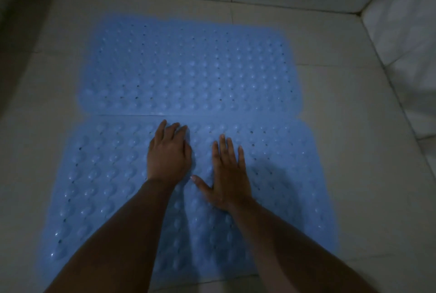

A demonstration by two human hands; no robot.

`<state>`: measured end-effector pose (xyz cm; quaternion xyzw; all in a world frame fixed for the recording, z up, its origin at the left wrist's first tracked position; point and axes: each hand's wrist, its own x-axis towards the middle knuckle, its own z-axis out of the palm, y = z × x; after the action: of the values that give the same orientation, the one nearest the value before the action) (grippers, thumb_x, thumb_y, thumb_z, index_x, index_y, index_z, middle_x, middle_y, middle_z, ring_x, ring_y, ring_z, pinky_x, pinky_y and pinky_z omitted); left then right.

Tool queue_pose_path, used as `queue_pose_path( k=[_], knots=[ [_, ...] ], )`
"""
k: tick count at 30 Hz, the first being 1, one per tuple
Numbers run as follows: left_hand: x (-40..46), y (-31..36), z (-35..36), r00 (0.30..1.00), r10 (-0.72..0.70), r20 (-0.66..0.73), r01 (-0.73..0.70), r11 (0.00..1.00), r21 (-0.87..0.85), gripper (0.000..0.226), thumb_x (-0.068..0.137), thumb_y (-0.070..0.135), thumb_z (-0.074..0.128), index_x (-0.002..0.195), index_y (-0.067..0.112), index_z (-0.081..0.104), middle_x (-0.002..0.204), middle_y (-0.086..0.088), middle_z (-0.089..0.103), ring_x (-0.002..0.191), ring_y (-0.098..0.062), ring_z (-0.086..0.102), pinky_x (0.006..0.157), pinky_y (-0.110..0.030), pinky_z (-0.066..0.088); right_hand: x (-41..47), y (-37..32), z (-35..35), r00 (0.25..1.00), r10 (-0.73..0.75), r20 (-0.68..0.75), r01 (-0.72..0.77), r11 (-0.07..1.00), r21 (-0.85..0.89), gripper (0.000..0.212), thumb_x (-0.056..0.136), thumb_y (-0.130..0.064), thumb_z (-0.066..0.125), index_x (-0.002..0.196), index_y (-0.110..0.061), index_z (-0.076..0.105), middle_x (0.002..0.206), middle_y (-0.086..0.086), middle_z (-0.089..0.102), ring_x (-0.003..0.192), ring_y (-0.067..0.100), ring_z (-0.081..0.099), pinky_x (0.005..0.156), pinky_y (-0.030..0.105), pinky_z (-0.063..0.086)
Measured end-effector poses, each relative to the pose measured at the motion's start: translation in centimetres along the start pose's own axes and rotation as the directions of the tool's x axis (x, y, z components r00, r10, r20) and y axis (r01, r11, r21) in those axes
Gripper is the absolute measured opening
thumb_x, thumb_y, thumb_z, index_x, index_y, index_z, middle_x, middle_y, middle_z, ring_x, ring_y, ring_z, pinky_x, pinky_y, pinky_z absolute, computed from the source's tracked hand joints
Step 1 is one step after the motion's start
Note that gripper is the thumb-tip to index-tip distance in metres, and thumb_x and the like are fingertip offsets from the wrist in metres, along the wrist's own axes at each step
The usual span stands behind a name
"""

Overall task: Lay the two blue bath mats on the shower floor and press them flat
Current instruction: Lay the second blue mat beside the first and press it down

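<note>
Both blue mats are already down on the shower floor, far mat butted against the near mat, so it's just pressing left: left hand and right hand lie flat on the near one, gripping nothing.

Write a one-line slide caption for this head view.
Both hands, left and right, press the near blue mat flat beside the far mat.
</note>
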<state>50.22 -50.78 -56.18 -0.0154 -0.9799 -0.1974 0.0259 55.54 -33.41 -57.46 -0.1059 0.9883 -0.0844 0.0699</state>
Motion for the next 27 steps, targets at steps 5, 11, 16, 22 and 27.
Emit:
queue_pose_path(
  k=[5, 11, 16, 22, 27],
  knots=[
    [0.5, -0.4, -0.5, 1.000, -0.007, -0.008, 0.007, 1.000, 0.001, 0.053, 0.092, 0.032, 0.037, 0.134, 0.012, 0.061, 0.142, -0.012, 0.057, 0.146, -0.036, 0.037, 0.104, -0.054, 0.045, 0.7, 0.8, -1.3, 0.987, 0.009, 0.160, -0.029, 0.992, 0.123, 0.108, 0.083, -0.088, 0.018, 0.162, -0.014, 0.007, 0.170, 0.004, -0.010, 0.156, 0.020, -0.015, 0.126, 0.049, -0.007],
    [-0.6, 1.9, -0.1, 0.989, 0.127, 0.076, -0.125, 0.992, -0.035, 0.059, 0.091, 0.033, 0.035, 0.139, 0.007, 0.059, 0.148, -0.019, 0.052, 0.147, -0.045, 0.032, 0.110, -0.062, 0.040, 6.0, 2.4, -8.1, 0.931, 0.114, 0.346, -0.257, 0.878, 0.405, 0.058, 0.089, -0.058, 0.051, 0.126, -0.019, 0.069, 0.139, 0.005, 0.063, 0.132, 0.023, 0.056, 0.109, 0.033, 0.043],
    [-2.3, 4.2, 2.4, 0.965, 0.189, 0.180, -0.199, 0.979, 0.041, 0.067, 0.099, 0.048, 0.031, 0.153, 0.010, 0.040, 0.164, -0.016, 0.030, 0.154, -0.040, 0.017, 0.120, -0.060, 0.027, 8.4, 4.0, -9.7, 0.984, 0.169, 0.050, -0.175, 0.897, 0.407, 0.026, 0.094, -0.027, 0.058, 0.116, -0.022, 0.073, 0.122, 0.000, 0.072, 0.117, 0.020, 0.065, 0.103, 0.034, 0.049],
    [-3.8, 4.2, 4.1, 0.967, 0.145, 0.209, -0.183, 0.967, 0.175, 0.085, 0.099, 0.067, 0.028, 0.161, 0.009, 0.019, 0.169, -0.014, 0.009, 0.157, -0.031, -0.003, 0.125, -0.055, 0.010, 9.0, 4.7, -7.3, 0.990, 0.072, -0.120, -0.007, 0.881, 0.472, 0.027, 0.090, -0.032, 0.054, 0.108, -0.024, 0.072, 0.111, -0.003, 0.072, 0.108, 0.019, 0.065, 0.094, 0.036, 0.053],
    [-3.7, 4.3, 4.0, 0.968, 0.142, 0.206, -0.181, 0.966, 0.186, 0.084, 0.099, 0.067, 0.025, 0.161, 0.011, 0.018, 0.170, -0.013, 0.004, 0.157, -0.028, -0.007, 0.125, -0.054, 0.010, 9.9, 5.3, -6.3, 0.970, 0.094, -0.224, 0.029, 0.872, 0.490, 0.027, 0.097, -0.036, 0.054, 0.112, -0.022, 0.071, 0.110, -0.005, 0.072, 0.108, 0.018, 0.063, 0.091, 0.030, 0.051]
  ],
)
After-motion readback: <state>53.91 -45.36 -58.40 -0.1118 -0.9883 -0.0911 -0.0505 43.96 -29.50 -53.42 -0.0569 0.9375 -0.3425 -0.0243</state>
